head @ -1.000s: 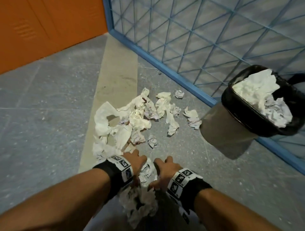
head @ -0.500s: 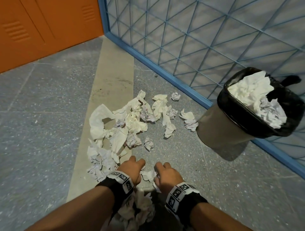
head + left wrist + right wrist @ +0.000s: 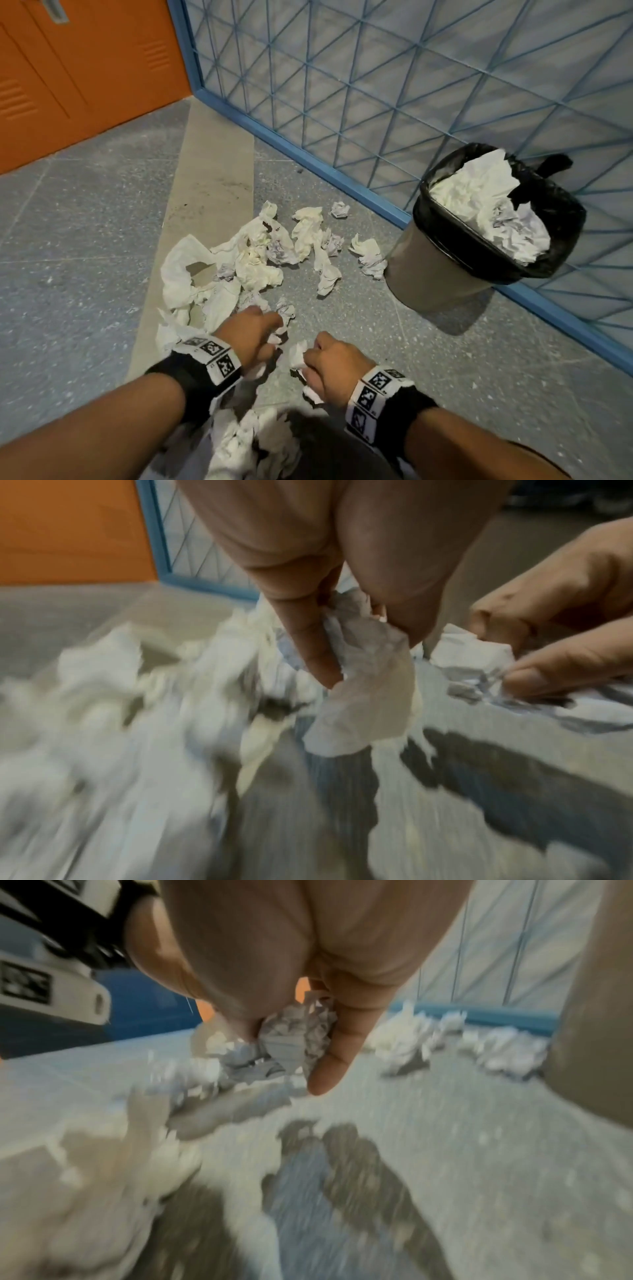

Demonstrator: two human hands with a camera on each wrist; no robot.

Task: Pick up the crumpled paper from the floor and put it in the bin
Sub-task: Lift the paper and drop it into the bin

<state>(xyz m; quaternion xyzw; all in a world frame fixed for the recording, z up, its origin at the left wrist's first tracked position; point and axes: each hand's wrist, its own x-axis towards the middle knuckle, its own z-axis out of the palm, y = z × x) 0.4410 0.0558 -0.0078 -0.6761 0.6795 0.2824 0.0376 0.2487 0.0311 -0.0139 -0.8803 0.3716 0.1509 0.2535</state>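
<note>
comparing with a second ago, both hands have come up a bit and drifted apart, and the view has lifted so more of the orange lockers (image 3: 78,68) and the blue mesh fence (image 3: 394,85) shows, so i'd say the grabbing part of this round is done and the carry to the bin is about to start. the left hand (image 3: 251,337) has its grip clenched round a wad of crumpled paper (image 3: 363,685), thumb and fingers pinching it so it hangs below the fingertips in the left wrist view. the right hand (image 3: 334,368) is grasping its own wad (image 3: 298,1039), tucked between thumb and curled fingers, with bits poking out on the near and left side in the head view. so both grips already have paper in them, nothing to reach for right now. the rest of the scattered paper (image 3: 260,253) lies on the floor (image 3: 479,377) just beyond the left hand and stretching far toward the fence, plus another blurry clump (image 3: 253,442) near the bottom edge between the forearms. the bin (image 3: 442,274) sits to the far right against the fence, black liner, already heaped with paper close to the rim, well apart from both hands. my guess is stuff might slide off that heap when more gets dropped on top.
</note>
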